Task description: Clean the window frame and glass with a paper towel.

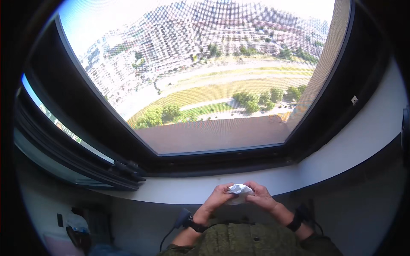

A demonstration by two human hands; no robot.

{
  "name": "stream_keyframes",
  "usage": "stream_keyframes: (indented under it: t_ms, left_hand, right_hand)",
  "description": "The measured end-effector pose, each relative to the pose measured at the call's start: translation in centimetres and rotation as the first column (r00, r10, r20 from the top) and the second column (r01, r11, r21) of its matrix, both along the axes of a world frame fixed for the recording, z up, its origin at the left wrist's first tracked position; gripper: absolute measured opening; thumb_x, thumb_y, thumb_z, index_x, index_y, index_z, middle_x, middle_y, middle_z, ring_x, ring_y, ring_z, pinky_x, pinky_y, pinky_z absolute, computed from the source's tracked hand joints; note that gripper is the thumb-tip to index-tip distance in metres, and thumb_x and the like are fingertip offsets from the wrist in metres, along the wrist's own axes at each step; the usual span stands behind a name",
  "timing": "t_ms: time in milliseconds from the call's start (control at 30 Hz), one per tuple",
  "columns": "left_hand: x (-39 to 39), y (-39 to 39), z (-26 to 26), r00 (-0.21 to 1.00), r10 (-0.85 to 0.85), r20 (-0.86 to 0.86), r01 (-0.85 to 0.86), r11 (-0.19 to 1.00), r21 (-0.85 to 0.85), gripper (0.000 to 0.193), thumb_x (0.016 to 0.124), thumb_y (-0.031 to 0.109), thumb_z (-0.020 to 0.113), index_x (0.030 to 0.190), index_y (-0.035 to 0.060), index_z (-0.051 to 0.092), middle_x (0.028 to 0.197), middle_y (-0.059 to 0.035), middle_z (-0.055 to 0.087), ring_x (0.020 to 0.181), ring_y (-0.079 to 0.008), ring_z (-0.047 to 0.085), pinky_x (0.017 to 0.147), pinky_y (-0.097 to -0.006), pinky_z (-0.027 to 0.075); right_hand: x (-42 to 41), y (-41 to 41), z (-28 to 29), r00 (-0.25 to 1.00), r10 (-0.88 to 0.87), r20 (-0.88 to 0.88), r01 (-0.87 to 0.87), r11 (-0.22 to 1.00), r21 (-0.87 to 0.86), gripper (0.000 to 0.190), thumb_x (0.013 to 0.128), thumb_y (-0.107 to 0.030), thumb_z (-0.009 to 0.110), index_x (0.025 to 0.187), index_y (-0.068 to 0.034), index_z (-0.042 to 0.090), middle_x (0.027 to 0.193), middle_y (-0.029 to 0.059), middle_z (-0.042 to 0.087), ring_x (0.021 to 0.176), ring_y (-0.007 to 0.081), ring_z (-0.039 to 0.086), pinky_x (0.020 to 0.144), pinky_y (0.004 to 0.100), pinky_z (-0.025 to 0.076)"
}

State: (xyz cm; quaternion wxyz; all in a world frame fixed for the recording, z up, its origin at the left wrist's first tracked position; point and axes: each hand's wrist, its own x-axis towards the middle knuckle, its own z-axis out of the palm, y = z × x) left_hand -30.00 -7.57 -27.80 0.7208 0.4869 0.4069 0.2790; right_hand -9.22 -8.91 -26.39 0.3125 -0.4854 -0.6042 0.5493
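Note:
Between my hands is a small white crumpled item [238, 199], perhaps a tissue or a thin bag; its exact kind is unclear. My left hand [219, 196] grips its left side, and my right hand [262, 196] pinches the right side. The item's upper rim is bunched and looks folded open. Both hands are close to my chest, just in front of the white windowsill [189, 188].
A dark-framed window with an insect screen [205, 80] stands ahead, buildings and trees beyond it. At left an opened window sash [77, 156] juts inward. A white bag [77, 220] and other items sit at lower left. Dark devices with cables [183, 217] are strapped at both wrists.

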Motion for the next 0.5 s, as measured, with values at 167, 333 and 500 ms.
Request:
stream_keyframes:
  t_ms: [167,333,500]
  left_hand:
    - [0.4,-0.1,0.8,0.98,0.077,0.183,-0.068,0.996,-0.053,0.023,0.086,0.006,0.063,0.109,0.0034,0.064,0.095,0.0006,0.064,0.086,-0.0059,0.058,0.077,-0.0221,0.048]
    - [-0.5,0.1,-0.4,0.986,0.032,0.163,-0.026,0.999,-0.039,0.013,0.087,0.009,0.065,0.099,0.0053,0.062,0.087,0.0053,0.061,0.081,-0.0037,0.055,0.072,-0.0201,0.044]
    - [-0.6,0.2,-1.2,0.935,0.073,0.348,-0.047,0.995,-0.085,0.009,0.087,0.009,0.065,0.093,0.0094,0.059,0.085,0.0071,0.057,0.081,-0.0023,0.053,0.071,-0.0183,0.042]
  right_hand:
    - [0.6,0.1,-0.9,0.998,-0.051,0.029,0.053,0.996,-0.073,0.028,0.076,-0.005,0.065,0.103,-0.002,0.063,0.09,0.0081,0.067,0.081,0.0093,0.061,0.074,0.0273,0.05]
    - [0.3,0.5,0.0,0.996,0.001,0.084,0.006,0.997,-0.078,0.021,0.079,-0.002,0.061,0.099,-0.002,0.067,0.091,0.0071,0.068,0.083,0.0094,0.061,0.076,0.0267,0.05]
    - [0.8,0.5,-0.9,0.992,-0.078,-0.1,0.08,0.997,0.015,0.031,0.081,0.008,0.051,0.103,-0.003,0.07,0.091,0.0063,0.068,0.089,0.0136,0.062,0.082,0.0276,0.049]
